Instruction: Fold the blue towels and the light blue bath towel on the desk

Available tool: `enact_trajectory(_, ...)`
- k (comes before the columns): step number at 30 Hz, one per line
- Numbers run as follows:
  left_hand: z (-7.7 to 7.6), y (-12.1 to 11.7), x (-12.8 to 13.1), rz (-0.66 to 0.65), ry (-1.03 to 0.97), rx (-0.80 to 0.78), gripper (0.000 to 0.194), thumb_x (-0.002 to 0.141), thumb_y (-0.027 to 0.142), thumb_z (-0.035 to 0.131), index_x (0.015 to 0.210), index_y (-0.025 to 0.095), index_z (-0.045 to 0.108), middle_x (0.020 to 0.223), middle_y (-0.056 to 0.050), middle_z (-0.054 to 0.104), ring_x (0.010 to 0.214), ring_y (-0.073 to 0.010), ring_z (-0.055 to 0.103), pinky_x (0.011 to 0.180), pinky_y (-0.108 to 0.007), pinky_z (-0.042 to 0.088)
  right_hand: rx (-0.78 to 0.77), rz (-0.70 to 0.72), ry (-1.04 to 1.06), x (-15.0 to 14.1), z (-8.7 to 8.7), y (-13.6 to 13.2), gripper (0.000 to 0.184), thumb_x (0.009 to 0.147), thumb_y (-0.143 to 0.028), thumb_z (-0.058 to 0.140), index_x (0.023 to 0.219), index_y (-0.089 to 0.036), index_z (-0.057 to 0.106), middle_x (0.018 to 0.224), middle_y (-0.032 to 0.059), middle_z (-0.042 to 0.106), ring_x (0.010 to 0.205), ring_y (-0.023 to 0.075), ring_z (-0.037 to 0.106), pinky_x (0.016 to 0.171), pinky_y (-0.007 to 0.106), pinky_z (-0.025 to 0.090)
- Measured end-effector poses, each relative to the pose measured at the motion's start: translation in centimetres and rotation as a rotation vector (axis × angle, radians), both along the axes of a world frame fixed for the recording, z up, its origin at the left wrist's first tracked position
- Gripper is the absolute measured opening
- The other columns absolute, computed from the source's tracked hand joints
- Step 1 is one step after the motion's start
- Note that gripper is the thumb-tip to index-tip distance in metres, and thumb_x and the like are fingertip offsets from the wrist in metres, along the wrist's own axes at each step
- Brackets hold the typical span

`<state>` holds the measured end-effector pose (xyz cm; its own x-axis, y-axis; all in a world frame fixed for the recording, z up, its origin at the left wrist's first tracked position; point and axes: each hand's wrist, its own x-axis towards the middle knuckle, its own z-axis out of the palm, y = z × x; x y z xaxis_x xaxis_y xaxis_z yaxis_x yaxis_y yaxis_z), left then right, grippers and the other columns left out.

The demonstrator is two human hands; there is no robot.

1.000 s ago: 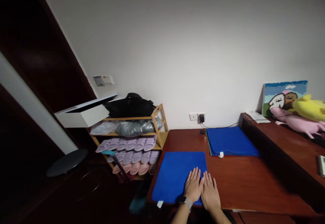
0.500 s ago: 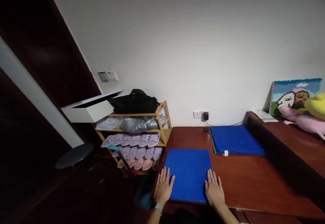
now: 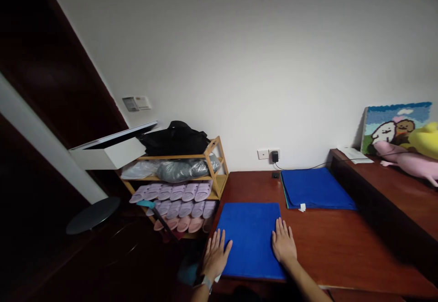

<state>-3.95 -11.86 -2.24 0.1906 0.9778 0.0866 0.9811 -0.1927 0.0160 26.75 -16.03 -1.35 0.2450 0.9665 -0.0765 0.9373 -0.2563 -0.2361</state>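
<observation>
A folded blue towel lies flat near the front left corner of the dark red wooden table. My left hand rests open and flat at the towel's left edge, fingers spread, with a watch at the wrist. My right hand lies open and flat on the towel's right edge. A stack of folded blue towels sits farther back on the table, near the wall.
A wooden shoe rack with several pale slippers, a black bag and a white box stands left of the table. A wall socket with charger is behind. Plush toys and a picture sit on the raised right shelf.
My hands went from side by side at the towel's right front to apart at its two side edges. In the last half second my right hand slid slightly forward.
</observation>
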Motion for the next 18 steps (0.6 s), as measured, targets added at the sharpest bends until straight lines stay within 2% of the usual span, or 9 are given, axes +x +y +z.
enact_trajectory(3, 1.5, 0.4, 3.2, -0.061, -0.016, 0.079, 0.073, 0.104, 0.060, 0.024, 0.159, 0.011, 0.034, 0.166, -0.014, 0.026, 0.155, -0.0278, 0.024, 0.126, -0.050, 0.022, 0.021, -0.006, 0.034, 0.0, -0.2, 0.1, 0.065, 0.102, -0.036, 0.015, 0.161, -0.009, 0.016, 0.169, 0.0047, 0.013, 0.157, 0.0224, 0.011, 0.128, 0.043, 0.008)
enact_trajectory(6, 2.4, 0.4, 9.5, -0.229, -0.092, 0.092, 0.068, 0.106, 0.054, 0.017, 0.162, 0.016, 0.027, 0.168, -0.009, 0.022, 0.156, -0.0233, 0.021, 0.127, -0.046, 0.023, 0.036, -0.006, 0.060, 0.1, -0.3, 0.2, 0.065, 0.102, -0.036, 0.016, 0.161, -0.008, 0.018, 0.169, 0.0054, 0.014, 0.157, 0.0229, 0.011, 0.128, 0.044, 0.008)
enact_trajectory(9, 1.9, 0.6, 15.9, -0.389, -0.147, -0.003, 0.066, 0.106, 0.054, 0.016, 0.163, 0.019, 0.023, 0.169, -0.006, 0.021, 0.156, -0.0217, 0.019, 0.128, -0.044, 0.022, 0.049, 0.008, 0.061, 0.2, -0.6, 0.2, 0.065, 0.101, -0.035, 0.018, 0.160, -0.008, 0.022, 0.169, 0.0068, 0.017, 0.157, 0.0235, 0.013, 0.128, 0.045, 0.008)
enact_trajectory(11, 1.1, 0.9, 18.2, -0.408, -0.172, -0.048, 0.065, 0.107, 0.051, 0.014, 0.163, 0.020, 0.023, 0.169, -0.005, 0.022, 0.156, -0.0213, 0.019, 0.128, -0.044, 0.022, 0.051, 0.020, 0.046, 0.3, -0.8, 0.2, 0.065, 0.101, -0.035, 0.018, 0.160, -0.009, 0.024, 0.168, 0.0069, 0.017, 0.157, 0.0240, 0.013, 0.128, 0.045, 0.009)
enact_trajectory(12, 0.7, 1.1, 18.6, -0.406, -0.180, -0.060, 0.064, 0.107, 0.050, 0.013, 0.163, 0.021, 0.024, 0.169, -0.005, 0.023, 0.156, -0.0211, 0.020, 0.128, -0.044, 0.022, 0.050, 0.024, 0.034, 0.3, -1.0, 0.3, 0.065, 0.101, -0.035, 0.018, 0.160, -0.009, 0.024, 0.169, 0.0067, 0.017, 0.157, 0.0240, 0.013, 0.128, 0.046, 0.009)
enact_trajectory(14, 0.2, 1.6, 17.8, -0.397, -0.177, -0.063, 0.062, 0.107, 0.049, 0.013, 0.162, 0.022, 0.025, 0.168, -0.005, 0.025, 0.156, -0.0212, 0.021, 0.128, -0.046, 0.021, 0.056, 0.024, 0.013, 0.3, -1.3, 0.3, 0.064, 0.101, -0.036, 0.018, 0.160, -0.011, 0.025, 0.169, 0.0061, 0.017, 0.157, 0.0240, 0.014, 0.127, 0.046, 0.009)
enact_trajectory(16, 0.1, 2.1, 15.2, -0.357, -0.153, -0.055, 0.063, 0.107, 0.051, 0.015, 0.162, 0.023, 0.026, 0.168, -0.005, 0.025, 0.156, -0.0221, 0.021, 0.128, -0.047, 0.021, 0.064, 0.020, 0.005, 0.3, -1.5, 0.4, 0.064, 0.101, -0.036, 0.018, 0.160, -0.012, 0.024, 0.169, 0.0060, 0.018, 0.157, 0.0239, 0.014, 0.127, 0.046, 0.009)
enact_trajectory(18, 0.4, 2.7, 11.5, -0.268, -0.121, -0.048, 0.065, 0.106, 0.054, 0.017, 0.162, 0.021, 0.027, 0.168, -0.006, 0.026, 0.156, -0.0230, 0.022, 0.128, -0.047, 0.021, 0.060, 0.015, 0.008, 0.2, -1.6, 0.5, 0.064, 0.102, -0.036, 0.017, 0.161, -0.012, 0.023, 0.169, 0.0060, 0.017, 0.157, 0.0235, 0.013, 0.127, 0.046, 0.009)
